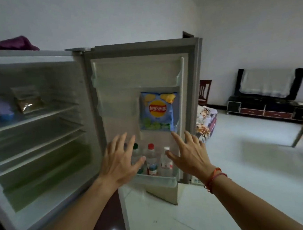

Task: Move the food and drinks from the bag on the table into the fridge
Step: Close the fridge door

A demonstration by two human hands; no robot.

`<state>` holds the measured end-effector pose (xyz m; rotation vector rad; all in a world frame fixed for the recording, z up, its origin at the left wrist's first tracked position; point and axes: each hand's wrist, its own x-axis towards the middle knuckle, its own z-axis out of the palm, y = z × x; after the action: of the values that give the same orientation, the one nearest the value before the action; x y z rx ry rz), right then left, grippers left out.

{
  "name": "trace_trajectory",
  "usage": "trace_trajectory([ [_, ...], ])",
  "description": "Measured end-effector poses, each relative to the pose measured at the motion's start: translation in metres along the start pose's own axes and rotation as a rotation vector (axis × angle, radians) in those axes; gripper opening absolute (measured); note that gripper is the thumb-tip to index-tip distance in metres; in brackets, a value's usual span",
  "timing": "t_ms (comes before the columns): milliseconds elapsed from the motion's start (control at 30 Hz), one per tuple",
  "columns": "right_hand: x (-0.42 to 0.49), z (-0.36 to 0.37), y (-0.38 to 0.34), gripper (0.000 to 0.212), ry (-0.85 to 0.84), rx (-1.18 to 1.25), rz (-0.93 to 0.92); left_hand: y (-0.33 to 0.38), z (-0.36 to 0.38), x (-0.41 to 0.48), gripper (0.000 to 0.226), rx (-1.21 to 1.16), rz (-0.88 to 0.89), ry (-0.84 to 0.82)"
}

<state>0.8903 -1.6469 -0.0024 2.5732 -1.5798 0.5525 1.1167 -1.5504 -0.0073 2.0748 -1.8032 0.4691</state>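
Orange cord (213, 177) is ringing my right hand's (190, 153) wrist as it and my left hand (119, 160) are hovering, fingers spread apart and gripping nothing, before three bottles (151, 162) standing in the lowest door rack (157, 179), a chips bag (158, 111) sitting in the rack above, a packet (27, 101) lying inside the fridge (34, 58).

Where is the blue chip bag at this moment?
In the head view, the chip bag stands in the middle rack of the open fridge door, toward its right side, above the bottles in the bottom rack.
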Motion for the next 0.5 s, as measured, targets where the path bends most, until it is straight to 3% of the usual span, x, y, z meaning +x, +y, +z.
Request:
trace_trajectory([
  [267, 0.007, 0.009, 0.07, 0.084, 0.011, -0.018, 0.155, 0.072, 0.024, 0.065, 0.084, -0.019, 0.206, -0.021],
  [500, 0.039, 0.047, 0.104, 0.087, -0.046, 0.104, 0.247, 0.124, 0.033, 0.128, 0.081, 0.119, 0.48, 0.087],
])
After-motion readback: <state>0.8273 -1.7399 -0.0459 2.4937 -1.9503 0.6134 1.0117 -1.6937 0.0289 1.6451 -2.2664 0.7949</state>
